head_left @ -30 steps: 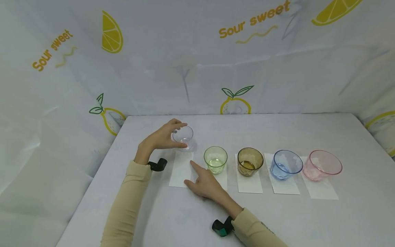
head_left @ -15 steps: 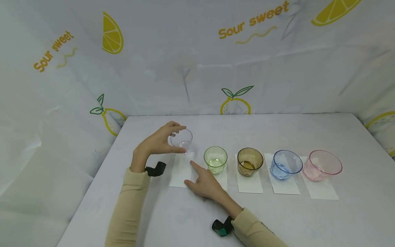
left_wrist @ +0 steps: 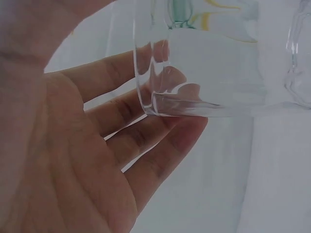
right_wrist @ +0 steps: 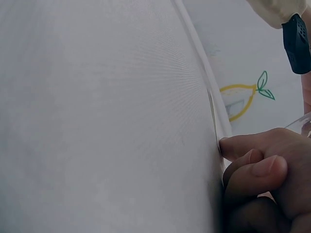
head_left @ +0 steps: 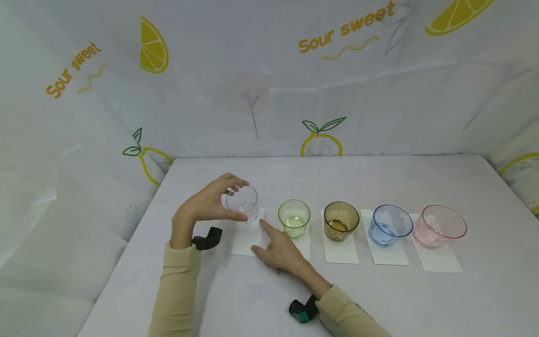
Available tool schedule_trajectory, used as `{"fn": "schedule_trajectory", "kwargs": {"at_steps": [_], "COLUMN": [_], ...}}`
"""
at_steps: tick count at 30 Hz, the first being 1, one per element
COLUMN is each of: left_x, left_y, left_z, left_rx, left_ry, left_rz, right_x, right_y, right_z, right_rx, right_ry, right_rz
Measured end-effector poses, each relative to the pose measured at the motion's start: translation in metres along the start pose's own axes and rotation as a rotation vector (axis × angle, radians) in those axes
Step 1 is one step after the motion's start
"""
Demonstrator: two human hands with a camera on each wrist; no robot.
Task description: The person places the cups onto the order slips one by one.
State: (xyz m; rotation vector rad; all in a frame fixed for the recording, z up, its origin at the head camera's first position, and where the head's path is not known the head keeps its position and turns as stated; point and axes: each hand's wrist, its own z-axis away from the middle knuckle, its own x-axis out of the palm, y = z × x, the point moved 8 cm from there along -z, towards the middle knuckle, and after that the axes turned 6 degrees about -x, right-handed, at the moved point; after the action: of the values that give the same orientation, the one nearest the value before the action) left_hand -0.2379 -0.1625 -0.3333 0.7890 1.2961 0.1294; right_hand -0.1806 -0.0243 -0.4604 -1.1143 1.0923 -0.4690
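My left hand (head_left: 208, 201) grips a clear glass (head_left: 247, 203) by its side, thumb in front and fingers behind. The glass is tilted, its mouth towards the head camera, over the far end of the leftmost white paper slip (head_left: 243, 241). In the left wrist view, the fingers (left_wrist: 129, 111) show around and through the clear wall. On the slip's right edge rest the index fingertip and thumb of my right hand (head_left: 284, 252), both stretched out; the other fingers are folded under, seen in the right wrist view. A green glass (head_left: 294, 217) stands just beyond it.
To the right, a brown glass (head_left: 341, 221), a blue glass (head_left: 390, 225) and a pink glass (head_left: 440, 227) stand in a row, each on a white slip. A lemon-printed cloth (head_left: 236, 93) hangs behind the white table (head_left: 379, 182).
My left hand has brought the clear glass nearer and slightly left, from beyond the slip to over its far end. My right hand has kept still.
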Motion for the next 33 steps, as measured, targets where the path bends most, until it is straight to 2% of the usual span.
{"fn": "schedule_trajectory", "kwargs": {"at_steps": [7,13,20,33], "left_x": [0.003,0.007,0.016,0.016], "left_y": [0.002,0.0,-0.004,-0.01], "left_z": [0.009,0.011,0.008,0.009], "left_rx": [0.005,-0.01,-0.018,-0.017], "left_ry": [-0.013,-0.041,-0.097,-0.105], "left_rz": [0.027,0.006,0.028,0.006], "right_x": [0.0,0.0,0.0,0.0], "right_y": [-0.001,-0.001,-0.002,-0.002], "right_z": [0.001,0.001,0.001,0.001], "right_rx": [0.0,0.002,0.006,0.014], "right_ry": [0.002,-0.003,-0.007,-0.001], "right_rz": [0.006,-0.003,0.001,0.005]}}
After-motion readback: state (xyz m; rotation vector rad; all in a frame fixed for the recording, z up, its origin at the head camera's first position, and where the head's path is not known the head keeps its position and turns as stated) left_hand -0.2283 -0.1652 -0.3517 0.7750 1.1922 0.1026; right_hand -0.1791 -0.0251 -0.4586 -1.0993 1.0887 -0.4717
